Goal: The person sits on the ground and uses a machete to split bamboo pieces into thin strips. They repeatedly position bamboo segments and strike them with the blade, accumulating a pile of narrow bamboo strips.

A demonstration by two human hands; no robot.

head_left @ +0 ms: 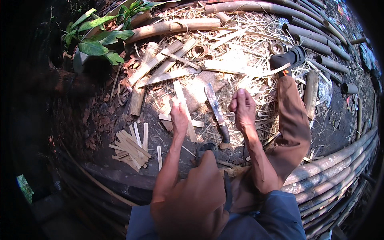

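My left hand [179, 117] is closed on a flat, pale bamboo strip [189, 125], which slants past the fingers on both sides. A second short bamboo strip [197, 123] crosses behind it, close to the ground. My right hand [243, 107] is raised with its fingers curled in and the thumb on top; whatever it may hold is hidden. Between the two hands lies a large knife [214, 103] with a worn, stained blade, its dark handle [225, 134] toward me. Neither hand touches the knife.
Cut bamboo slats [135, 147] are heaped at the left. Split bamboo pieces [166, 77] and shavings [256, 86] cover the ground ahead. Bamboo poles [328, 174] lie at the right, others [316, 42] at the far right. My shod foot [294, 57] stretches forward; a leafy plant [94, 46] grows far left.
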